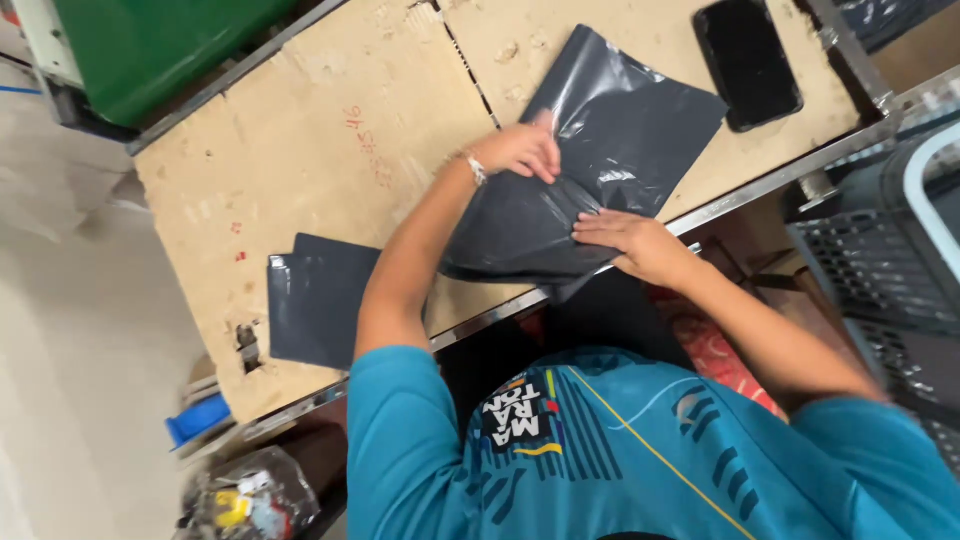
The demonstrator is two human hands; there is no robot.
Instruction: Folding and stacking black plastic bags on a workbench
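Observation:
A dark grey plastic mailer bag [610, 130] lies partly folded on the cardboard-covered table [330, 150], its lower end bulging over the front edge. My left hand [518, 152], a bracelet at its wrist, pinches the bag's fold near its middle. My right hand [638, 245] lies on the bag's lower part at the table edge, fingers together, holding it down. I cannot tell what is inside the bag.
A stack of flat grey mailers [315, 295] lies at the table's front left. A black phone [748, 60] rests at the back right. A green bin [150, 45] stands behind the table, a black plastic crate [880, 250] to the right, and a clear bag of items [245, 495] on the floor.

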